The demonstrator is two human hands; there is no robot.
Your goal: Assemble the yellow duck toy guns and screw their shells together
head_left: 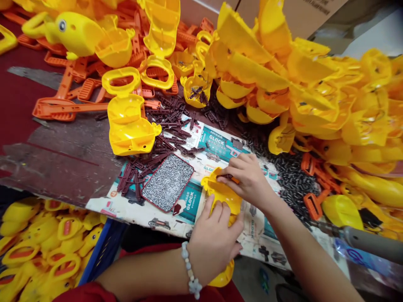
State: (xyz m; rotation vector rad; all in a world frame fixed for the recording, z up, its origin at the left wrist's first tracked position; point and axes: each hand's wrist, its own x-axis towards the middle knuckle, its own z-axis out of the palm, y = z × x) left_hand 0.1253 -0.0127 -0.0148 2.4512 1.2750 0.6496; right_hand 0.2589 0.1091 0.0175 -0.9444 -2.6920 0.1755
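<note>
Gripping yellow shell (225, 195) between both hands (217, 235), right hand (248, 178) farther forward

Lighting found bright and even, apparently from above. Small glare spots noted on the glossy yellow shell (128, 126) beyond the left hand (214, 239). Soft shadows observed beneath the heaped yellow shells (252, 71), beyond the right hand (247, 178). Both hands slightly soft. Blur and stretching increase well right of the right hand, at the frame edge; corner there darkened.
</note>
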